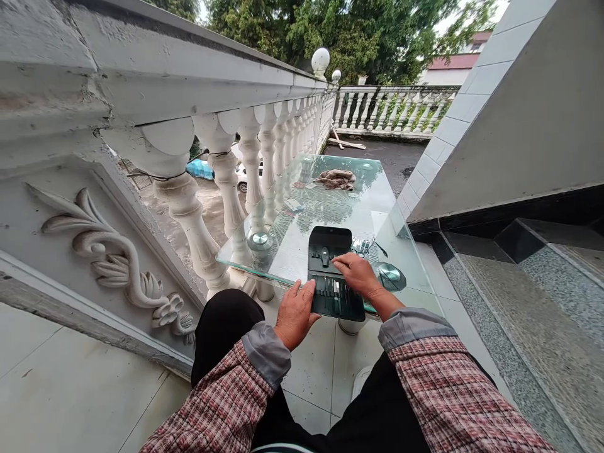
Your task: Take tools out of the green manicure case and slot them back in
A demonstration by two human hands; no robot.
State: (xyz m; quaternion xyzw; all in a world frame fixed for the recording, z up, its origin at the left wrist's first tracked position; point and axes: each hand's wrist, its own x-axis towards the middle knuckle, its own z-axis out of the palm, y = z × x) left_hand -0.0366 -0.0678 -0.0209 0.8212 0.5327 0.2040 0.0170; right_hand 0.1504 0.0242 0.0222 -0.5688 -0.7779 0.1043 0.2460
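An open dark manicure case (330, 238) lies at the near edge of the glass table, its lower half jutting toward me. Slim metal tools (336, 288) stand in a row in that lower half, and a dark nail clipper (325, 255) sits in the upper half. My left hand (295, 316) grips the case by its lower left side. Above the fold, my right hand (359, 275) has its thumb and fingers pinched together beside the clipper; whatever is between them is too small to make out. More small metal tools (362, 245) lie right of the case.
The glass table (278, 251) has a crumpled brown cloth (336, 179) toward its far end and a small pale packet (294, 205) on the left. A white balustrade (229, 182) runs along the left. Stone steps (528, 283) rise on the right.
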